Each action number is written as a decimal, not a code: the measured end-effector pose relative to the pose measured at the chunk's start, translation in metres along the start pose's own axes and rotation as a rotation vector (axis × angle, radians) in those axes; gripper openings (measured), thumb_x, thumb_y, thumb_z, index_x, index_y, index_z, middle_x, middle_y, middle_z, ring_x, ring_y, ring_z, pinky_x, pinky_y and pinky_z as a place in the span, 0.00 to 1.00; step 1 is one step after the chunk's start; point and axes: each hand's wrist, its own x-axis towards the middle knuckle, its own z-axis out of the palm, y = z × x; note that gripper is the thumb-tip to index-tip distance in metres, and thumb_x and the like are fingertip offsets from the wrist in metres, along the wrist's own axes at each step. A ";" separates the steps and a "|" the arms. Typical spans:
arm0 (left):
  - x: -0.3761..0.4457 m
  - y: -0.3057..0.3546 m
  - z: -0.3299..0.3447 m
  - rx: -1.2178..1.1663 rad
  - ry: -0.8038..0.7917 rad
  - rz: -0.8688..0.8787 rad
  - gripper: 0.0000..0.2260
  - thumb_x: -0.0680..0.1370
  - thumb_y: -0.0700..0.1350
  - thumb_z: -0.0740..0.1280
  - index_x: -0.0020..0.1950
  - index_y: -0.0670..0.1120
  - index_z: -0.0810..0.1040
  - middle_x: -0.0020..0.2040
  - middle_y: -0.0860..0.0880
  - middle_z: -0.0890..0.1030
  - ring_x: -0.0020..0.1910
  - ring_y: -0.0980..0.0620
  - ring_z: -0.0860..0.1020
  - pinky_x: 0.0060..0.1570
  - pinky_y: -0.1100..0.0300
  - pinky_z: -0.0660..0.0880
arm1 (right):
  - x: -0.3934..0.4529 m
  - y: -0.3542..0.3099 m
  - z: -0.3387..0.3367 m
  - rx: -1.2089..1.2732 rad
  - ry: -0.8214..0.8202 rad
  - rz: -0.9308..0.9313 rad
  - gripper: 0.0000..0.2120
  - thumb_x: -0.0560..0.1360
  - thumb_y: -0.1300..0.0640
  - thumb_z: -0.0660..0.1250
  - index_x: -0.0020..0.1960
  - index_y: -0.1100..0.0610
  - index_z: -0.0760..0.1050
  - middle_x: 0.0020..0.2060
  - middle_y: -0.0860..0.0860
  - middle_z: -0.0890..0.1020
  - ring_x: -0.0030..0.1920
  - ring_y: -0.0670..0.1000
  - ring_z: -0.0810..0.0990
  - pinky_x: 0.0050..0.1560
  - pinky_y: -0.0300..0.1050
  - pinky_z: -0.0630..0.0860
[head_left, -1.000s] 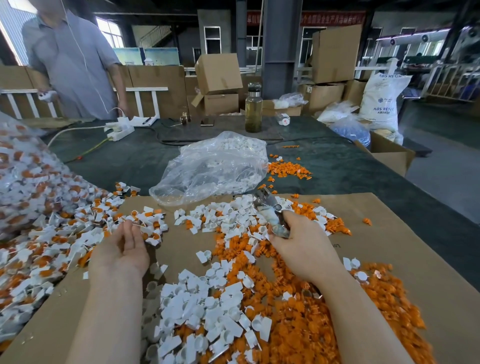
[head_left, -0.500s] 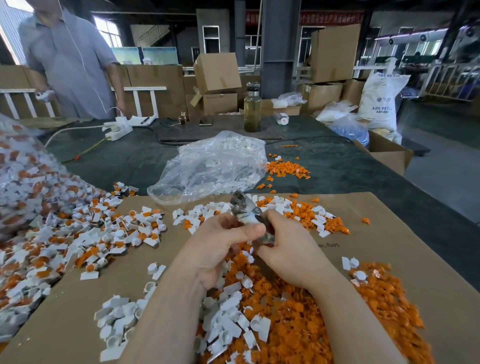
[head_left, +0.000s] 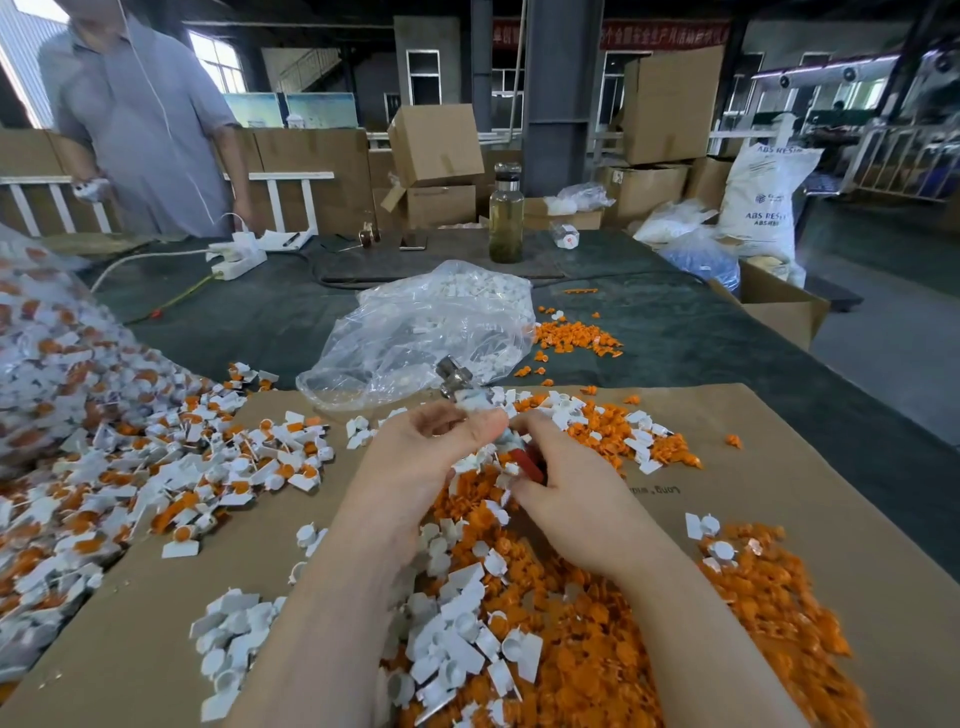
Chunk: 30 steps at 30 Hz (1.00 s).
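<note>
Now the right hand (head_left: 571, 499) holds a metal tool (head_left: 453, 373), fingers closed on its red handle (head_left: 529, 466). The left hand (head_left: 410, 467) pinches a white piece (head_left: 471, 402).

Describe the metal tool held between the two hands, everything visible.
The tool is plier-like, with a shiny grey metal head and a red handle. It tilts up and away, head above the fingers, in front of a clear plastic bag. The right hand grips the handle; the left hand pinches its middle, where a white plastic piece sits.
</note>
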 end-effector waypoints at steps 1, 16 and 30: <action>0.000 -0.001 -0.002 0.128 -0.018 0.024 0.19 0.59 0.64 0.77 0.45 0.57 0.83 0.45 0.59 0.84 0.48 0.62 0.79 0.45 0.61 0.73 | 0.000 0.001 0.000 -0.033 0.029 0.016 0.12 0.78 0.53 0.63 0.58 0.43 0.65 0.41 0.41 0.75 0.40 0.42 0.75 0.37 0.41 0.70; 0.009 -0.008 -0.052 1.171 -0.023 -0.384 0.41 0.73 0.69 0.67 0.76 0.45 0.59 0.63 0.46 0.75 0.49 0.50 0.77 0.45 0.56 0.76 | 0.002 0.023 -0.011 -0.163 0.188 0.540 0.04 0.76 0.56 0.62 0.43 0.54 0.68 0.35 0.51 0.77 0.35 0.50 0.76 0.29 0.42 0.65; 0.014 -0.022 -0.016 0.922 -0.193 -0.059 0.30 0.67 0.54 0.80 0.66 0.53 0.75 0.52 0.57 0.77 0.44 0.60 0.73 0.35 0.67 0.67 | 0.006 0.025 0.001 -0.269 0.079 0.442 0.08 0.78 0.48 0.64 0.48 0.52 0.72 0.39 0.49 0.77 0.40 0.49 0.77 0.37 0.45 0.77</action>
